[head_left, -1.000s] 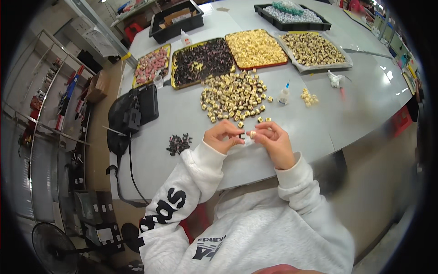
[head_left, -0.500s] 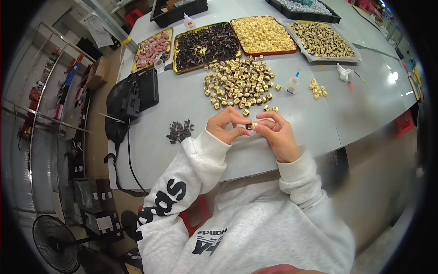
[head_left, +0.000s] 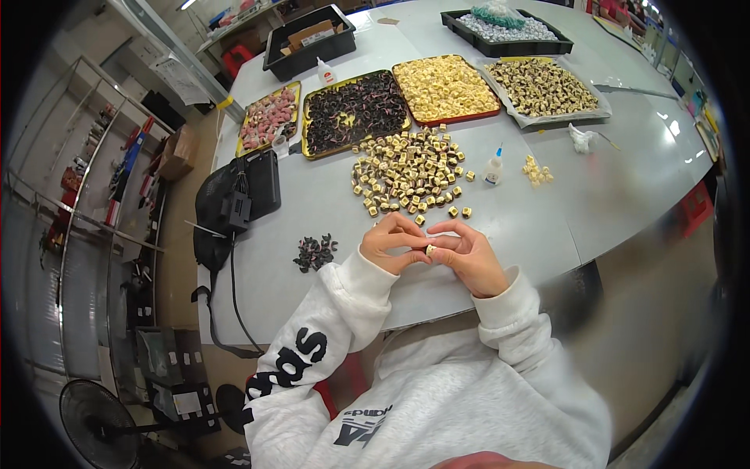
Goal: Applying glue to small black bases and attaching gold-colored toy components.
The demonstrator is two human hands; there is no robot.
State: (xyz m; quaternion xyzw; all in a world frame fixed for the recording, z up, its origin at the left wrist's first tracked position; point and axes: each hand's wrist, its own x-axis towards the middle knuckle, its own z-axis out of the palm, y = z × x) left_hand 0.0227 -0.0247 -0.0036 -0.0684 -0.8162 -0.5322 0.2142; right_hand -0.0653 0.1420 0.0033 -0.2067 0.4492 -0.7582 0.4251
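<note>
Grey table [head_left: 328, 203]: four flat trays in a row at the far side, pink [head_left: 268, 117], dark [head_left: 355, 112], yellow [head_left: 444, 87], brown-cream [head_left: 543, 86]. Two black bins behind, one [head_left: 308, 39] holding cartons. Small glue bottle [head_left: 493, 168] stands right of the loose cube pile [head_left: 410, 172]; dark clump [head_left: 315, 252] lies left. Left hand [head_left: 391, 244] and right hand [head_left: 467, 254] meet fingertip to fingertip at the near edge, both pinching one small cream piece [head_left: 430, 250] between them, wrists on the table.

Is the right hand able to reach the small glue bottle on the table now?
Probably yes, but not at once. The glue bottle stands upright on the table ahead of the right hand, with open surface between. However, both hands pinch a small yellow piece together with the left hand.
</note>
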